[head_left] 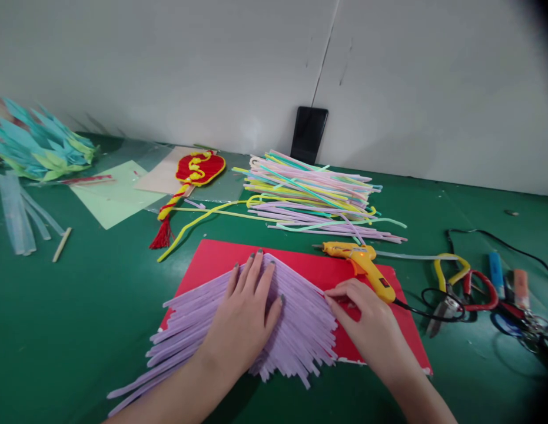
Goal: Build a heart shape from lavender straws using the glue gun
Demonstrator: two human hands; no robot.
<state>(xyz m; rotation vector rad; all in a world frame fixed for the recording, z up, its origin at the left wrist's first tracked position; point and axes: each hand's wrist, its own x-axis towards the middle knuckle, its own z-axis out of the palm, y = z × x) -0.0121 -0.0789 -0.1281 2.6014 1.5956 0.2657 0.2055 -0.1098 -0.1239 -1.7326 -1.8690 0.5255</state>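
Lilac pipe cleaners (300,318) lie side by side in a chevron, its peak at the top, on a red board (388,330). My left hand (245,315) rests on them just left of the peak, fingers stretched out and palm down. At the chevron's right edge, thumb and forefinger of my right hand (362,312) pinch the end of the outermost lilac pipe cleaner. Just above that hand, a yellow glue gun (359,259) lies on the board, nozzle to the left, with a glue stick behind it.
Loose coloured pipe cleaners (309,188) are heaped behind the board, before a phone (309,135) leaning on the wall. A red-and-yellow fan ornament (198,171) lies left of them. Pliers (450,288) and a black cord (415,311) sit at right; teal leafy craft (44,144) stands far left.
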